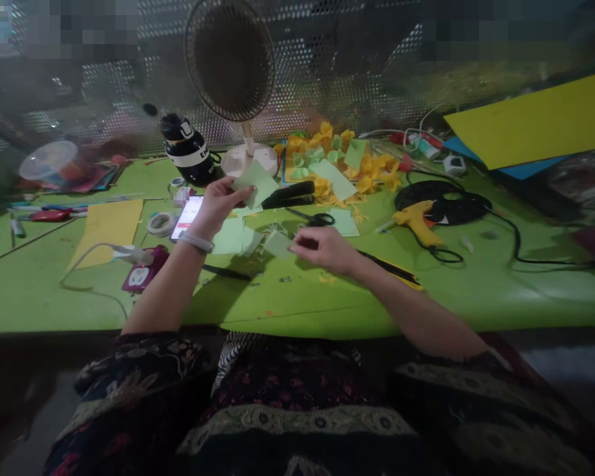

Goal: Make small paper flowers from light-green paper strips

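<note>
My left hand [223, 201] pinches a pale green square of paper [258, 180] between thumb and fingers, raised over the table. Lower and to the right, my right hand [322, 248] is closed, its fingertips at the edge of a smaller pale green paper piece [277, 244]. Dark scissors [313, 217] lie just beyond the right hand. Behind them is a black stapler [290, 195]. More pale green paper [228, 237] lies between the hands, with small scraps about it. Behind the stapler, a pale green paper strip [334, 178] rests against yellow-orange paper flowers [377, 170].
A fan [248, 152] and a black bottle [191, 155] stand at the back. A lit phone [187, 215] and tape roll [160, 224] lie left. A yellow glue gun [419, 221] and black cable reel [469, 206] are right. A yellow-handled cutter [394, 268] lies under my right forearm.
</note>
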A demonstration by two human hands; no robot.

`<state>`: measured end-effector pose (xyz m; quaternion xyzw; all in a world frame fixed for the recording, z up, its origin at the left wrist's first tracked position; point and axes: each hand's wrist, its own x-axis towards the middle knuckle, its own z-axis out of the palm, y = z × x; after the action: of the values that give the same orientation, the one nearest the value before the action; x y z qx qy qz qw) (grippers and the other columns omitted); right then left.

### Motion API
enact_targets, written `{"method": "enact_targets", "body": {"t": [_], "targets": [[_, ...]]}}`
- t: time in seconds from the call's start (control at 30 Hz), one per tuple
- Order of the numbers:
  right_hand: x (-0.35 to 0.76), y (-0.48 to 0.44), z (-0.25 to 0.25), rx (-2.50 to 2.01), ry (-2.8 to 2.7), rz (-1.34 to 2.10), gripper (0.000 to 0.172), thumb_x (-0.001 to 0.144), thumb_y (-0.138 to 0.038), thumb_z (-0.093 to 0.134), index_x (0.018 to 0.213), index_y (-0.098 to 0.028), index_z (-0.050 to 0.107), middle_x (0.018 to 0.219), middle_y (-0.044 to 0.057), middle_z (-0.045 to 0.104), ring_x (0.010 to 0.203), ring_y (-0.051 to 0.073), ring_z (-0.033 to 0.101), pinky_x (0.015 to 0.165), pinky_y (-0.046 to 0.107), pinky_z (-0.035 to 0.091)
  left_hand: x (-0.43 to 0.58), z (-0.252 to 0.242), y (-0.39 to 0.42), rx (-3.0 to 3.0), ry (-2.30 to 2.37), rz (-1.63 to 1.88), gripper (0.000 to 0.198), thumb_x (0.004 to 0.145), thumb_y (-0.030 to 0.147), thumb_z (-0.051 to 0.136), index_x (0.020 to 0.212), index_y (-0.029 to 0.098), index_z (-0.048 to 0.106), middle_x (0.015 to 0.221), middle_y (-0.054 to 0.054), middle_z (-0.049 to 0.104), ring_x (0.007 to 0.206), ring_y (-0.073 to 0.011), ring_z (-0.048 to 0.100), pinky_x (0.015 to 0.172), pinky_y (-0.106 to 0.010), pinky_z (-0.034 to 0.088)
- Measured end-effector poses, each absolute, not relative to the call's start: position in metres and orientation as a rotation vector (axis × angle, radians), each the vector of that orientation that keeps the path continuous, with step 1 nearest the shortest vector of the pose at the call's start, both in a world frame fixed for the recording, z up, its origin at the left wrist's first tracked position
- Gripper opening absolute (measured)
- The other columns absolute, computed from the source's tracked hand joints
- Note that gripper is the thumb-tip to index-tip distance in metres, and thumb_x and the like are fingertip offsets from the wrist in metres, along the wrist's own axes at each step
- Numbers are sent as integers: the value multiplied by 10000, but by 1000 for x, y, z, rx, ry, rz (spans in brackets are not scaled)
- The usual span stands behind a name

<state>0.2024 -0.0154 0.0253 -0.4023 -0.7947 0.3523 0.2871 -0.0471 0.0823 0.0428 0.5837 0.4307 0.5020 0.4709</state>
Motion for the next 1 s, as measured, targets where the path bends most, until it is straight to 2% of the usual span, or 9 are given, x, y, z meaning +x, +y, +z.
{"method": "enact_targets", "body": {"t": [0.1,0.17,0.27,0.33,0.57,0.67,0.77,0.87,1.0], "targets": [[210,-3,23,-1218,-2174,808,176,900,-313,673,801,-167,674,727,42,672,611,136,557,596,298,430,-42,43,75,1375,1002,1201,384,607,388,907,827,146,707,786,-16,722,624,-79,622,601,-195,502],[212,2,18,-1298,-2150,649,187,893,-333,699,946,-153,709,781,63,697,627,156,588,594,313,465,-39,42,70,1353,969,1152,371,615,374,903,836,142,717,784,-16,721,626,-76,618,598,-192,493],[215,4,11,-1205,-2044,414,398,916,-316,677,1282,-164,638,949,83,724,650,157,616,623,327,527,-35,39,62,1365,920,1001,332,644,350,892,841,136,730,746,-9,703,609,-71,595,582,-194,473],[216,4,8,-1066,-2049,311,457,937,-258,641,1388,-214,583,1026,75,724,656,145,618,623,312,544,-32,37,57,1389,880,866,307,661,321,885,857,137,739,712,0,686,595,-69,577,570,-199,460],[218,3,2,-727,-2155,24,271,995,-229,554,1169,-265,759,903,45,745,783,174,662,651,312,557,-20,31,43,1278,854,767,224,682,271,875,813,156,735,760,-7,710,627,-67,589,594,-203,461],[217,1,3,-736,-2126,-45,273,1006,-236,542,1165,-267,762,880,43,740,769,168,659,633,310,556,-17,33,42,1130,883,885,203,693,276,873,733,165,707,701,18,677,559,-43,540,527,-181,423],[215,0,3,-734,-2144,-87,264,1004,-238,549,1152,-261,767,848,40,734,745,164,657,624,304,562,-15,35,40,1068,876,909,197,690,270,874,781,167,734,724,11,695,537,-43,535,480,-175,391],[212,-2,3,-710,-2149,-116,262,992,-221,569,1172,-244,758,840,42,741,730,161,659,635,300,570,-10,34,34,1064,860,852,218,689,238,870,858,152,762,746,-9,721,560,-58,568,490,-180,402],[211,-3,3,-700,-2103,-82,317,980,-170,572,1256,-236,713,888,46,760,779,156,684,702,292,586,-5,32,27,1050,849,824,202,693,233,865,840,148,754,728,-6,726,575,-68,605,531,-183,453]]}}
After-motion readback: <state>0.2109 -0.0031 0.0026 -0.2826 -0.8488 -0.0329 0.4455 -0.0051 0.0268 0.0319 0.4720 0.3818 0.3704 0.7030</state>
